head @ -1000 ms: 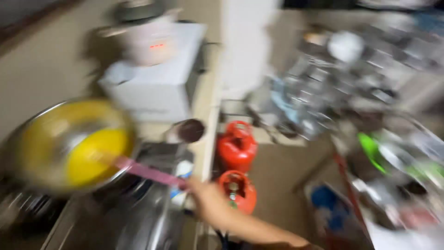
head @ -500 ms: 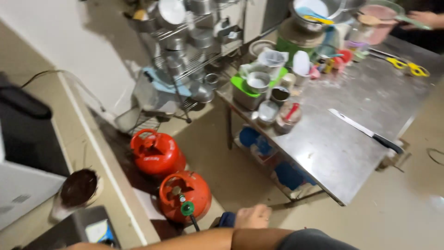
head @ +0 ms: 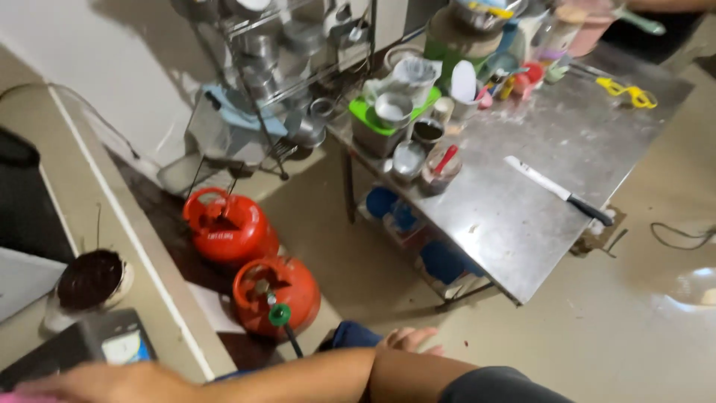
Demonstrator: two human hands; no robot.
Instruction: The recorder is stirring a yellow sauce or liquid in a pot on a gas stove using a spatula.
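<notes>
Person's left hand [head: 112,382] lies low-left on counter w/ pink handle [head: 22,395] at frame edge, grip unclear; right hand out of view.

steel table [head: 522,216], knife [head: 558,189], floor [head: 611,328], 2 gas cylinders [head: 224,224]

arm [head: 283,373]: bare | sleeve [head: 500,386]: dark grey, short | foot [head: 409,339]: bare

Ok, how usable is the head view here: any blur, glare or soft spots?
Head view: mostly sharp on the steel table, the knife and the red gas cylinders; soft along the bottom edge, where the left hand and forearm smear; a pale glare patch on the floor at right; the wire rack up top is slightly blurred.
</notes>
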